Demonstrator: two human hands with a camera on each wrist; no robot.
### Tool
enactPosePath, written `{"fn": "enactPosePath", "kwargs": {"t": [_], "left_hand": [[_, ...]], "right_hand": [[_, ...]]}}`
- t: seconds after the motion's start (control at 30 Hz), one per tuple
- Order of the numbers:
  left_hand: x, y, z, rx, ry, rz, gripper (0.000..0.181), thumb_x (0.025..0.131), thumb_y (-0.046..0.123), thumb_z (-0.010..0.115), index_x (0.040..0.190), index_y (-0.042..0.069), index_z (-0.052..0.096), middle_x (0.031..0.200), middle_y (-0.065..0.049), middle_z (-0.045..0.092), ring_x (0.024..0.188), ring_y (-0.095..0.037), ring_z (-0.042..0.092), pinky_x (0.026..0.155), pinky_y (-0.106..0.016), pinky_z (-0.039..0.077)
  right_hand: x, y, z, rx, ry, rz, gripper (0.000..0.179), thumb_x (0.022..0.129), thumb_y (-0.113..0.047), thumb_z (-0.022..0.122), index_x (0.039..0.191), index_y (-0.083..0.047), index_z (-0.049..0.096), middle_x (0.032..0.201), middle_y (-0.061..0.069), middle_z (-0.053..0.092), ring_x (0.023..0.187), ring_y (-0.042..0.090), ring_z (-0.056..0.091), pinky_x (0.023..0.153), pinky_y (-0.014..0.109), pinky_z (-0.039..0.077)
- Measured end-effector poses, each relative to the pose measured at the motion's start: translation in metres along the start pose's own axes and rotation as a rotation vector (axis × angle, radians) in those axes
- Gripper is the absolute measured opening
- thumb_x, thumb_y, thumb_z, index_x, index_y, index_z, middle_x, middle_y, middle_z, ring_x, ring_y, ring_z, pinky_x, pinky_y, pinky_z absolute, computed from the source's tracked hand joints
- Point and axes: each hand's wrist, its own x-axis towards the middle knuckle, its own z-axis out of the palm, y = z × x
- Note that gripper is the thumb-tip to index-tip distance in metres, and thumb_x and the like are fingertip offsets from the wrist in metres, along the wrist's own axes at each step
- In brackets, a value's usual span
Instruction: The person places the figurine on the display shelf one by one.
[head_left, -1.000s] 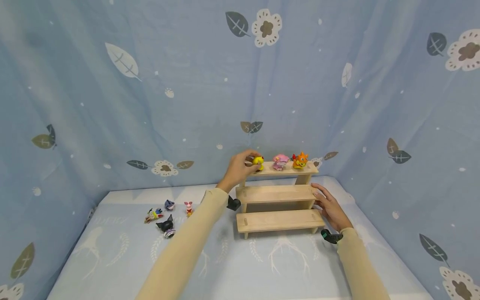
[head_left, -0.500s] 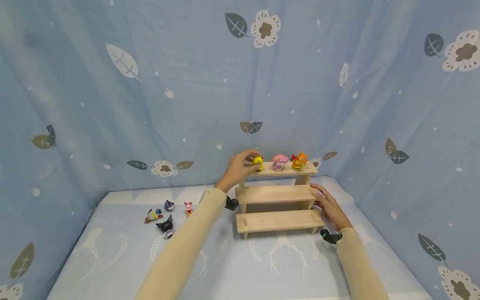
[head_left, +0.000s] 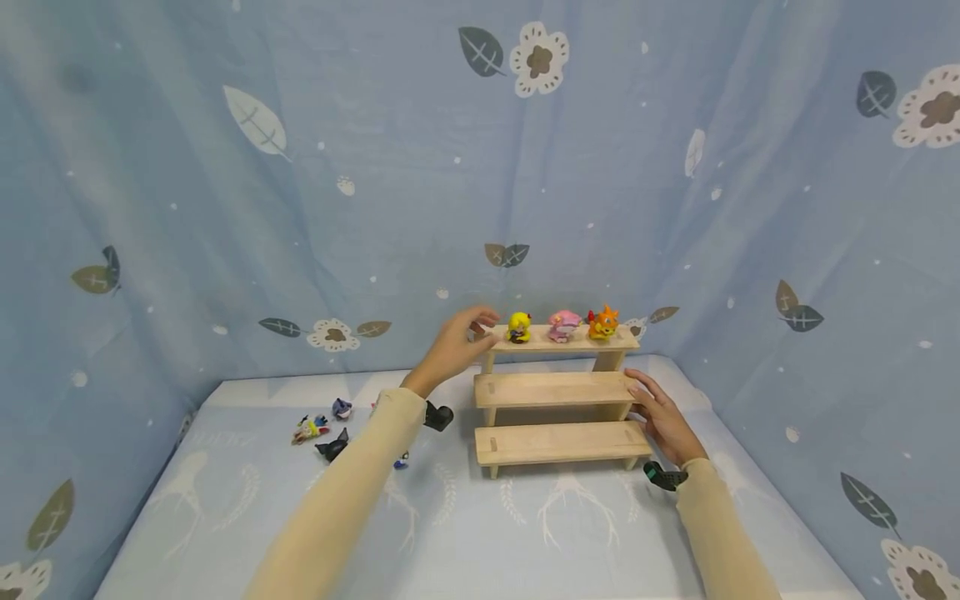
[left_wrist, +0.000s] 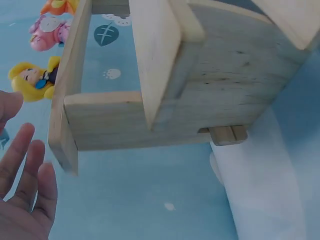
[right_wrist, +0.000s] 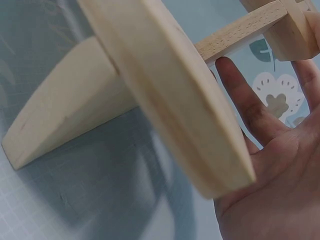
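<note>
My left hand [head_left: 453, 346] is just left of the top tier of a three-tier wooden display stand [head_left: 555, 387], its fingers spread and holding nothing. Close beside its fingertips, a yellow-haired figurine [left_wrist: 32, 80] with a dark outfit stands on that tier. To its right along the same board are a pink figurine [head_left: 564, 325] and an orange one [head_left: 603, 322]. At the stand's right side, my right hand [head_left: 663, 421] rests with extended fingers touching the wood by the middle tier. In the right wrist view a fingertip [right_wrist: 227, 67] meets the side support.
On the cloth-covered table [head_left: 172, 533] at left lie a multicoloured figurine [head_left: 310, 429], a small blue-grey one [head_left: 342, 408] and a black-eared one [head_left: 333, 446]. My left sleeve [head_left: 345, 500] partly covers others there. A patterned blue curtain [head_left: 405, 208] rises behind and beside the table.
My left hand has let go of the yellow-haired figurine and drawn back to the left, leaving it upright on the top tier. The right hand stays at the stand's side.
</note>
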Motion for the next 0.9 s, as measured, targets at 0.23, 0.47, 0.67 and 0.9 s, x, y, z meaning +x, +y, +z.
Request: {"fn": "enactPosePath", "kwargs": {"t": [0.23, 0.47, 0.67, 0.9], "left_hand": [[-0.021, -0.003, -0.013, -0.008, -0.011, -0.033, 0.027, 0.101, 0.014, 0.068, 0.127, 0.008, 0.066, 0.116, -0.007, 0.069, 0.097, -0.021, 0.065, 0.086, -0.042, 0.054], [-0.041, -0.004, -0.027, -0.005, 0.005, -0.046, 0.024, 0.101, 0.018, 0.069, 0.124, 0.011, 0.067, 0.109, 0.0, 0.07, 0.094, -0.019, 0.065, 0.078, -0.041, 0.054], [-0.061, -0.01, -0.037, 0.011, -0.014, -0.072, 0.02, 0.102, 0.018, 0.068, 0.122, 0.016, 0.067, 0.108, 0.001, 0.07, 0.094, -0.017, 0.064, 0.081, -0.039, 0.054], [-0.083, -0.019, -0.057, 0.07, -0.028, -0.109, 0.02, 0.103, 0.021, 0.066, 0.123, 0.018, 0.066, 0.109, 0.002, 0.068, 0.096, -0.018, 0.063, 0.083, -0.04, 0.054]], "right_hand": [[-0.001, 0.0, -0.001, 0.008, 0.013, 0.002, 0.055, 0.108, -0.045, 0.051, 0.159, -0.032, 0.035, 0.157, 0.015, 0.03, 0.118, 0.017, 0.058, 0.09, 0.038, 0.054], [0.001, -0.003, -0.001, 0.003, 0.002, 0.009, 0.059, 0.109, -0.045, 0.05, 0.162, -0.029, 0.031, 0.16, 0.017, 0.025, 0.118, 0.016, 0.057, 0.09, 0.04, 0.054], [-0.001, -0.004, 0.0, 0.028, -0.011, 0.022, 0.059, 0.11, -0.041, 0.049, 0.163, -0.026, 0.028, 0.159, 0.015, 0.025, 0.116, 0.015, 0.057, 0.09, 0.039, 0.053], [0.0, -0.003, 0.003, 0.021, -0.004, 0.026, 0.064, 0.108, -0.045, 0.051, 0.164, -0.025, 0.027, 0.16, 0.014, 0.025, 0.115, 0.014, 0.057, 0.09, 0.038, 0.053]]}}
